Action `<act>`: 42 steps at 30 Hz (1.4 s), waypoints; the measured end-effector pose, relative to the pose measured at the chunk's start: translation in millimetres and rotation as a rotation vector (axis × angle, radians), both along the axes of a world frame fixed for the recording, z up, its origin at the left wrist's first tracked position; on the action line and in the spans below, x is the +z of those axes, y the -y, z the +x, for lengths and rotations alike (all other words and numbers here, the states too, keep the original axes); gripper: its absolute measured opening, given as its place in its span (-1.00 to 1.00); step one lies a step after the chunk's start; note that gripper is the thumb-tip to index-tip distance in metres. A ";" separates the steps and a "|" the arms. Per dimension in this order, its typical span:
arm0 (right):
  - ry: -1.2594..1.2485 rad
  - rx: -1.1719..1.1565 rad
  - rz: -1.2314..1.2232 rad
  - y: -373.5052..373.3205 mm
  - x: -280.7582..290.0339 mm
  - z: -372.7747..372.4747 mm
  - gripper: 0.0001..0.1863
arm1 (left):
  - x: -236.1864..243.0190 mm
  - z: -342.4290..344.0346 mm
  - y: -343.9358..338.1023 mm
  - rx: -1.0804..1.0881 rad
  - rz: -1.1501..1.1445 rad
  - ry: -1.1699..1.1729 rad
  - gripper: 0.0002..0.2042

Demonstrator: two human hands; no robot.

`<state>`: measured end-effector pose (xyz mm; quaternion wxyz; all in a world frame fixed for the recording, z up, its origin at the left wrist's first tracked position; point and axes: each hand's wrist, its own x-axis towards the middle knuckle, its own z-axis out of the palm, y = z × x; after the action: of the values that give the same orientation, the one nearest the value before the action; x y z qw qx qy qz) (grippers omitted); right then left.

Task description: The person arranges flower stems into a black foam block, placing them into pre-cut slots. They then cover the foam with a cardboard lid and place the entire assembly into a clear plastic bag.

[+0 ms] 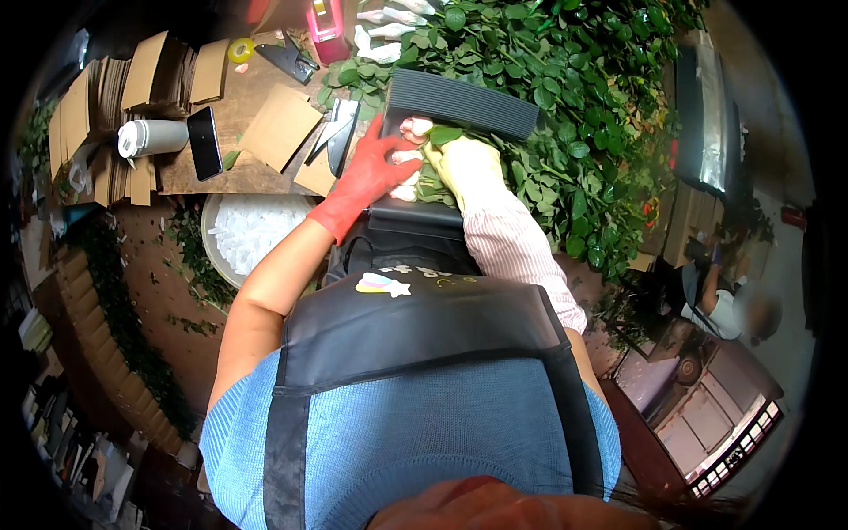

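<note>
Pale pink roses (pixel 413 129) lie heads toward the left in a black holder with a ribbed wall (pixel 464 103), in front of me. My left hand (pixel 369 172), in a red rubber glove, rests along the left side of the holder. Its fingers are apart and its thumb reaches across the rose heads, touching them. On the right, my right hand (pixel 466 168), in a pale yellow glove under a striped sleeve, is closed around a rose just behind its head. Its fingertips are partly hidden among green leaves.
Leafy rose stems (pixel 565 106) are heaped on the right. Leftward on the wooden table are a stapler (pixel 343 137), cardboard pieces (pixel 281 126), a phone (pixel 205 143), a lidded cup (pixel 152 138) and a tape roll (pixel 240 50). A tub (pixel 212 256) of white pieces stands below. Another person (pixel 720 305) is at far right.
</note>
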<state>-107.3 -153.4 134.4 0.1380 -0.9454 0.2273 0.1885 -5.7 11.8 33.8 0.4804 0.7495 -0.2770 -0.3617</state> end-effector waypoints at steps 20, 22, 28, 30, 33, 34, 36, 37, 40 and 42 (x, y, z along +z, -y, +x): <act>0.663 -0.130 0.322 4.0 10.0 -32.6 -0.70 | 24.9 2.6 19.3 0.170 -0.064 -0.215 -0.29; 0.575 -0.139 0.274 1.7 2.5 -29.9 -0.70 | 19.4 1.9 16.7 0.145 0.010 0.043 -0.29; 0.317 0.160 -0.068 -4.7 -18.8 -16.0 -0.55 | 16.0 -2.3 11.8 0.171 0.016 0.004 -0.48; 0.213 0.189 -0.093 -5.8 -26.1 -9.5 -0.58 | 15.4 -0.8 11.3 0.141 0.017 0.099 -0.48; 0.189 0.180 -0.109 -7.5 -27.6 1.8 -0.62 | 10.2 4.4 10.5 0.102 0.081 0.001 -0.48; 0.163 0.147 -0.037 -7.6 -23.0 4.5 -0.62 | 7.3 5.5 9.6 0.134 0.049 -0.004 -0.50; 0.223 0.067 0.118 -2.2 -0.7 -3.3 -0.64 | 1.2 7.1 9.0 0.114 0.072 0.135 -0.53; 0.290 0.021 0.183 -0.2 15.2 -12.8 -0.65 | -1.3 6.7 8.3 0.134 0.054 0.176 -0.52; 0.513 -0.280 0.649 11.8 70.5 -71.3 -0.61 | -9.1 8.7 6.9 0.140 0.027 0.055 -0.51; 0.076 -0.578 1.012 28.6 93.7 -127.0 -0.53 | -14.3 10.0 5.8 0.159 0.018 -0.040 -0.52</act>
<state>-234.3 -182.0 228.1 0.6262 -0.6676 0.3527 0.1943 4.3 6.0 19.5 0.5063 0.7660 -0.2039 -0.3397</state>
